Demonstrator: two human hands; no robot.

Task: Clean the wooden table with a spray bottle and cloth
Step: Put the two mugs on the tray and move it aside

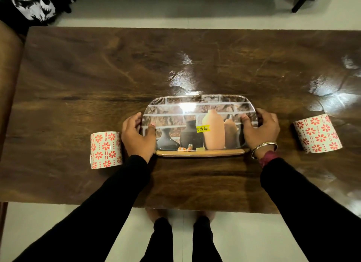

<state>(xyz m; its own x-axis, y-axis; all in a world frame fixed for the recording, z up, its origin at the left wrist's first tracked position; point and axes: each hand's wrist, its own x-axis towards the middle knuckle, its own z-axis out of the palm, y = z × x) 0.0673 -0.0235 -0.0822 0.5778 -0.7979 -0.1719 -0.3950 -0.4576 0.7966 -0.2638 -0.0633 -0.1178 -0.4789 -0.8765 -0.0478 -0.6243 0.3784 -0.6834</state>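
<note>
While your left hand (137,133) & right hand (260,129) clamped the tray (199,113) ends, lifting level, clear of both mugs (105,149), was best to bare the tabletop (97,66).

A printed tray (199,105) bearing a yellow price sticker (202,128) lies between two floral mugs (105,150) (317,133).

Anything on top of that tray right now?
No loose items; only a yellow price sticker on the tray. Both hands, left and right, cover its ends.
</note>
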